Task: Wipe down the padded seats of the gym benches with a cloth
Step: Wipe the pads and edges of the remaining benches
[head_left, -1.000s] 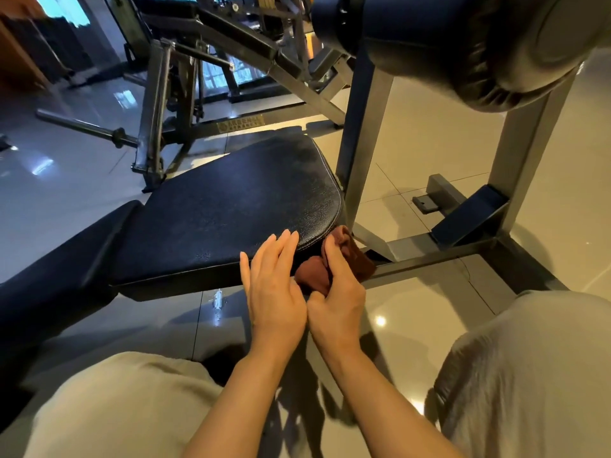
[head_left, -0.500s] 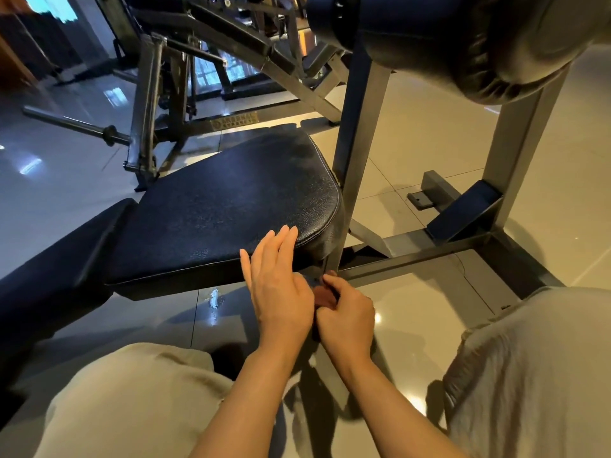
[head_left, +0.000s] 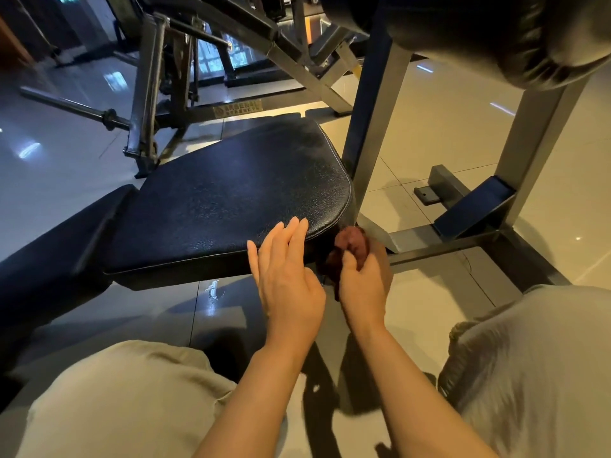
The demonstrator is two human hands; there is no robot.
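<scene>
The black padded seat (head_left: pixel 231 196) of a gym bench fills the middle of the head view, with its back pad (head_left: pixel 49 256) running off to the left. My left hand (head_left: pixel 287 272) lies flat with straight fingers on the seat's near right corner. Just to its right, my right hand (head_left: pixel 362 282) grips a bunched reddish-brown cloth (head_left: pixel 353 244) against the seat's right front edge, below the top surface. Part of the cloth is hidden behind my fingers.
A grey steel frame (head_left: pixel 439 239) runs along the tiled floor on the right, with uprights (head_left: pixel 370 120) beside the seat. A round black roller pad (head_left: pixel 496 31) hangs overhead at the top right. Other machines and a bar (head_left: pixel 72 107) stand at the back left. My knees (head_left: pixel 125 401) are at the bottom.
My right hand dipped low beside the seat with the cloth almost hidden, then came back up so the cloth shows at the seat's corner. My left hand stayed on the seat edge.
</scene>
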